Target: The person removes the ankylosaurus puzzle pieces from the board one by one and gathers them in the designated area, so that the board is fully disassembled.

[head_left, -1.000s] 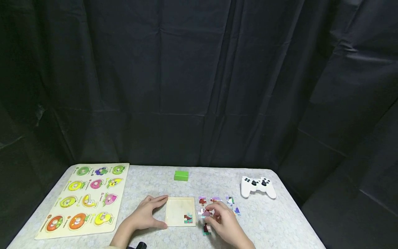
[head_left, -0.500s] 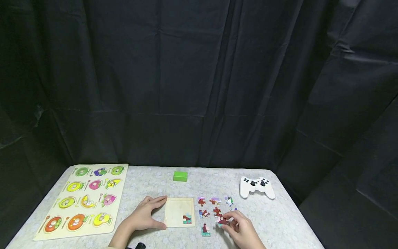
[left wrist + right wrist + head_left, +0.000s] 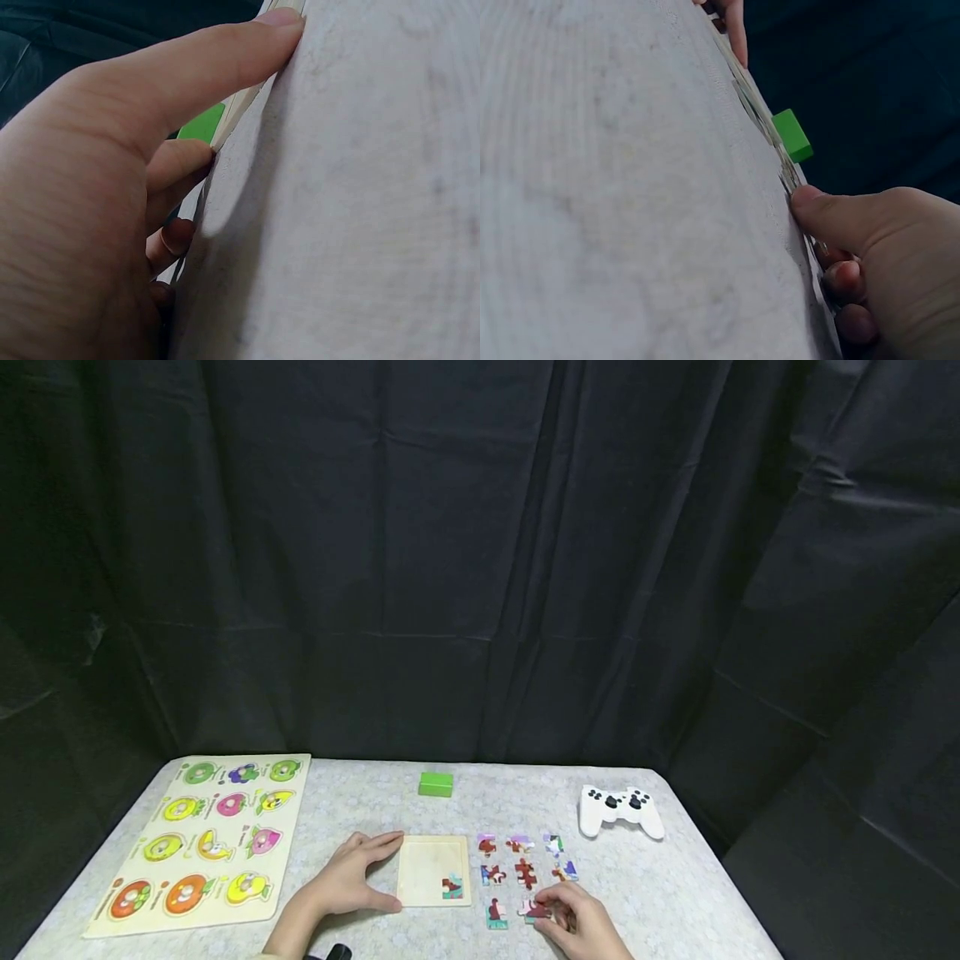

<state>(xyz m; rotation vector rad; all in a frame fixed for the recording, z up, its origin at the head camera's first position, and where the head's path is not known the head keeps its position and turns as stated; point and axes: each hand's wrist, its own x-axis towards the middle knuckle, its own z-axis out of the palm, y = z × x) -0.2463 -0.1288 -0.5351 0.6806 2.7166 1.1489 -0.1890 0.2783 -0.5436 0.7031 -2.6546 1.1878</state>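
In the head view my left hand [image 3: 352, 878] spans the left side of a square wooden puzzle tray [image 3: 423, 870]. Its thumb and forefinger touch the tray's edge at the two left corners, fairly straight. One puzzle piece, brown and teal [image 3: 452, 886], lies in the tray's lower right corner. To the right, my right hand [image 3: 581, 920] pinches a pink, brown and teal puzzle piece [image 3: 532, 910] low at the table, its right end hidden by the fingertips. Directly left of that piece lies another brown and teal piece [image 3: 497, 913].
Several loose puzzle pieces lie in rows behind the right hand, among them a brown one [image 3: 526, 873]. A green block [image 3: 436, 784] stands behind the tray. A white game controller [image 3: 620, 812] lies back right. A fruit puzzle board [image 3: 202, 843] covers the table's left.
My right hand has carried the pinched piece rightward, then toward the front, from over the left pieces to the front row. The left hand and tray have stayed put.
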